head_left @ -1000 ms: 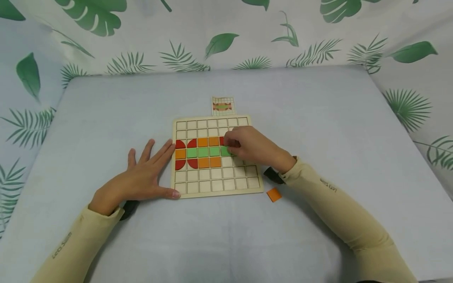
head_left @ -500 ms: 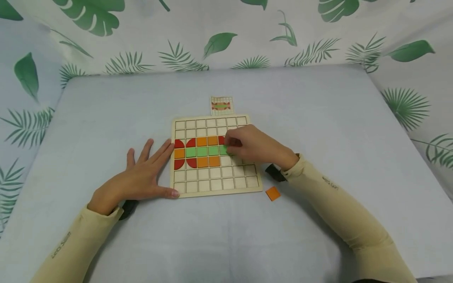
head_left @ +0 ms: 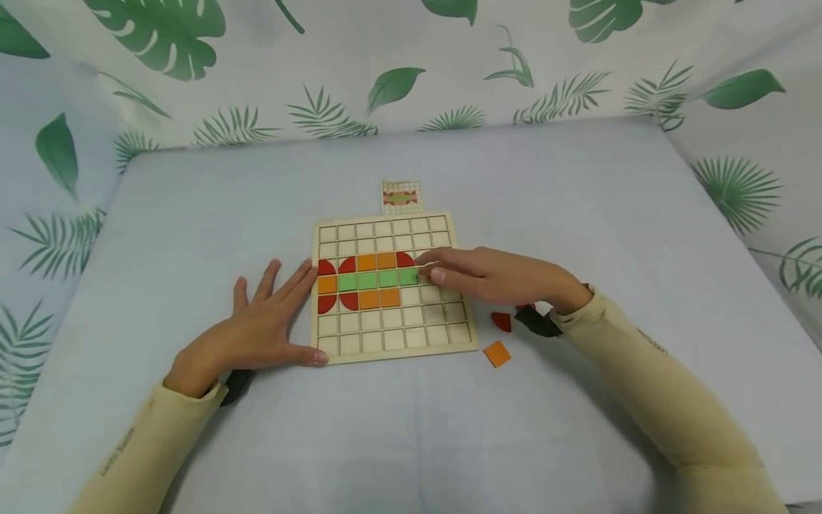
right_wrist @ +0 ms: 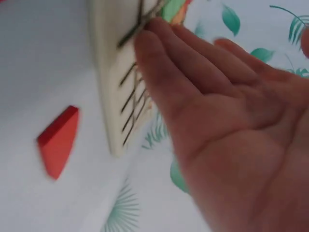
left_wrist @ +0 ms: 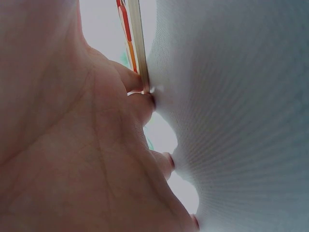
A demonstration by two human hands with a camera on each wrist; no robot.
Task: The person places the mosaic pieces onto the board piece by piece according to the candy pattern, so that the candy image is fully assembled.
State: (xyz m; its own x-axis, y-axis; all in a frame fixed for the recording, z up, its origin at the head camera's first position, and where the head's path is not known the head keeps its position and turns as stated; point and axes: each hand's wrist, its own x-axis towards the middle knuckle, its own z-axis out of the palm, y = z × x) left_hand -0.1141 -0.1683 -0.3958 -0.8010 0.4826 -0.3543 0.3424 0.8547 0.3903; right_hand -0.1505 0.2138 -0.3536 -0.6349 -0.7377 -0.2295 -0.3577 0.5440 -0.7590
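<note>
A pale wooden grid board (head_left: 414, 339) lies on the table, with red quarter-round, orange square and green square tiles in three of its rows. One red quarter-round tile (head_left: 404, 259) fills the right end of the upper row. My left hand (head_left: 253, 335) lies with spread fingers, fingertips and thumb touching the board's left edge; the left wrist view shows fingertips on the cloth beside that edge. Over the board's right side hovers my right hand (head_left: 507, 277), its fingers extended and nothing visible in them. Its fingertips are close to the rightmost green tile (head_left: 407, 277).
A small pattern card (head_left: 401, 198) touches the board's far edge. Right of the board lie a red quarter-round tile (head_left: 501, 322) and an orange square tile (head_left: 497, 354). More red shows beside the black right wrist camera (head_left: 538, 323), partly hidden.
My right hand has left the red tile in the upper row and shifted right, its fingers straightening. Loose red tiles by the wrist have come into sight. The left hand stays put.
</note>
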